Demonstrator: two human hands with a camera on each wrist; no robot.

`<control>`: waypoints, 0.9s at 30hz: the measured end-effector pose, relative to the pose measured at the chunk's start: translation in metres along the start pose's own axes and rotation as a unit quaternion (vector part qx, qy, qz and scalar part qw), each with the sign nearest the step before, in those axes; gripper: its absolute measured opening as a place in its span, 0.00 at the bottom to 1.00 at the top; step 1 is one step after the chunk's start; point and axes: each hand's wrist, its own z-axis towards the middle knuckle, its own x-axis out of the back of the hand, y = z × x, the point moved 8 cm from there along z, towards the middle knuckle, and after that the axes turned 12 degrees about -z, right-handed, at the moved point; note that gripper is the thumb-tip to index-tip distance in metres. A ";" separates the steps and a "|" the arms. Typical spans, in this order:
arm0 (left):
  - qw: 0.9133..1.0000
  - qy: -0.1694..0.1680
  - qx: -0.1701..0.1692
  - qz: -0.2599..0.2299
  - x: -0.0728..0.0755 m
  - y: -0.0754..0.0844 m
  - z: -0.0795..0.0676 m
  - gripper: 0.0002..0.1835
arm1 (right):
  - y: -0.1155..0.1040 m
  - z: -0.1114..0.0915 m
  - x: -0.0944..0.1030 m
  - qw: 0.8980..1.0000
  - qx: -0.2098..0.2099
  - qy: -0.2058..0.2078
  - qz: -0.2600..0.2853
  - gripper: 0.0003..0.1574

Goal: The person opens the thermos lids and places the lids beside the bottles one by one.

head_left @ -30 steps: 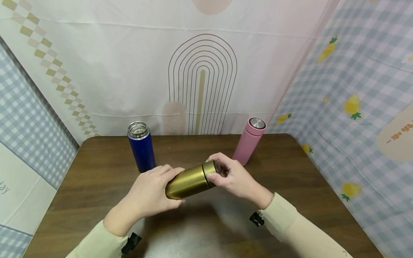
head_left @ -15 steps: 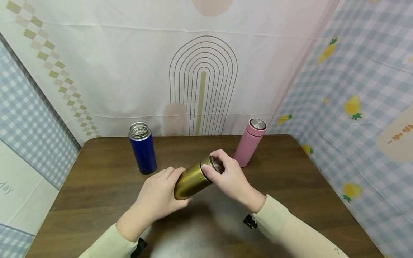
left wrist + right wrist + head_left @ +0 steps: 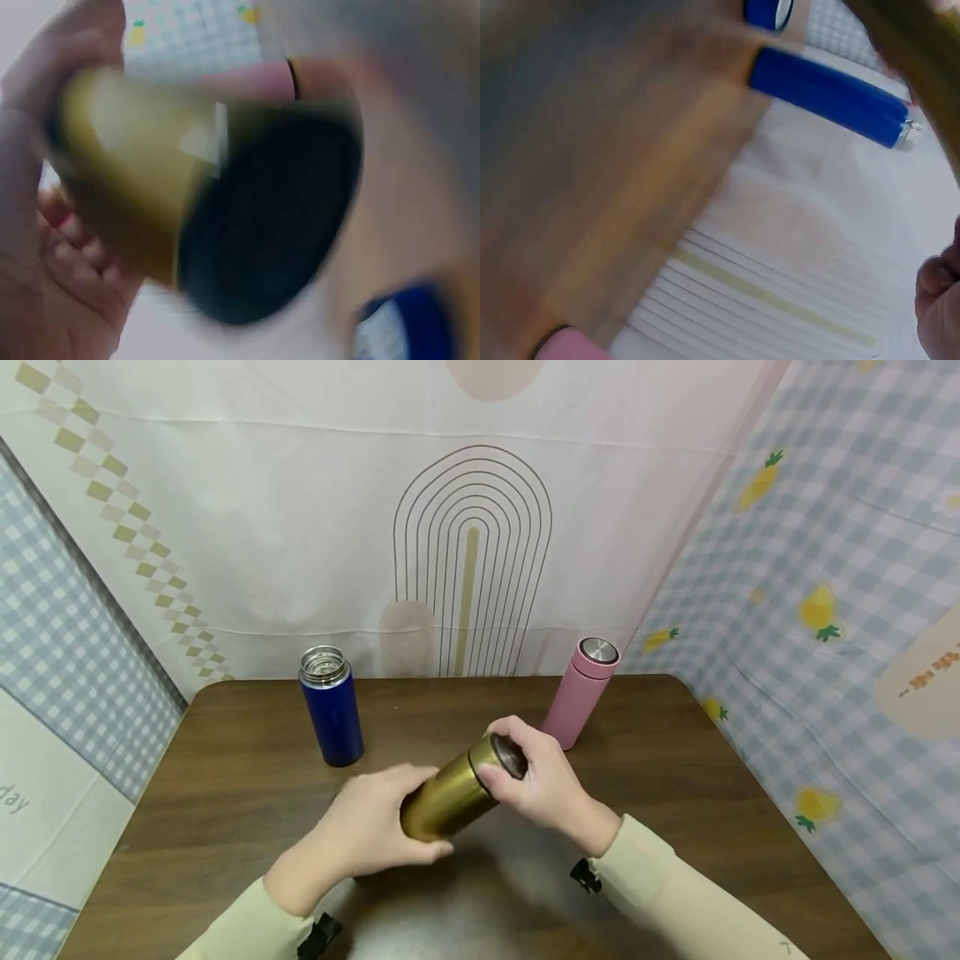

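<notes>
A gold thermos (image 3: 444, 802) is held tilted above the table, with its lid end up and to the right. My left hand (image 3: 367, 827) grips the lower body, fingers on the far side and thumb along the near side. At the top, my right hand (image 3: 543, 772) grips the gold lid (image 3: 483, 758) between thumb and fingers. The left wrist view shows the dark round base (image 3: 270, 217), blurred. Behind my left hand stands a blue thermos (image 3: 332, 714) with its steel mouth uncovered.
A pink thermos (image 3: 579, 697) stands lidded at the back right of the wooden table (image 3: 720, 827). In the left wrist view, a small blue piece with a pale inside (image 3: 427, 319) lies on the table; my left arm hides it from the head view. A patterned cloth (image 3: 300, 527) hangs behind.
The gold thermos has tipped from nearly level to a steeper slant, its dark top turning more into view. My right hand has turned slightly round the lid. The blue and pink thermoses stay put.
</notes>
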 end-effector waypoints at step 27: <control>0.998 0.035 0.049 0.028 0.003 -0.020 -0.009 0.42 | 0.022 -0.004 -0.015 0.978 -0.153 -0.141 0.022 0.31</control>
